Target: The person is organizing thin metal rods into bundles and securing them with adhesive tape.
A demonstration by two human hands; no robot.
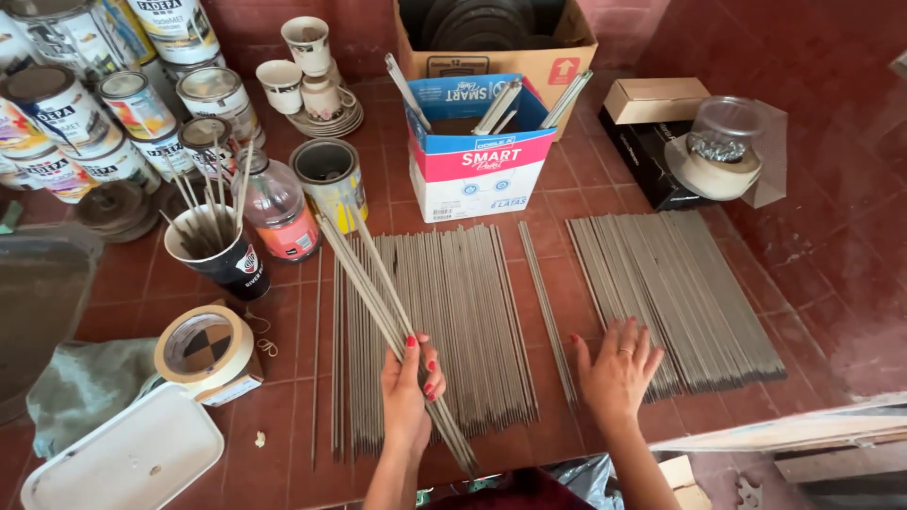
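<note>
Left hand (pixel 408 392) fingers clamped around a slanting bundle of thin grey rods (pixel 378 297) above the middle rod pile (pixel 472 312), right hand (pixel 619 370) flat, fingers spread, fingertips touching the right rod pile (pixel 675 293) on red tiled floor (pixel 283 378).

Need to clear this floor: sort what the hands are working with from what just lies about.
In use:
left hand gripping a bundle of grey rods
right hand flat on the right rod pile
middle rod pile

Lying about:
paint cans
tape roll
stacked cups
blue-and-pink box

Paint tins (pixel 132 104), stacked cups (pixel 307 71), a tape roll (pixel 203 345) and cardboard boxes (pixel 477 156) crowd the tiles.
</note>
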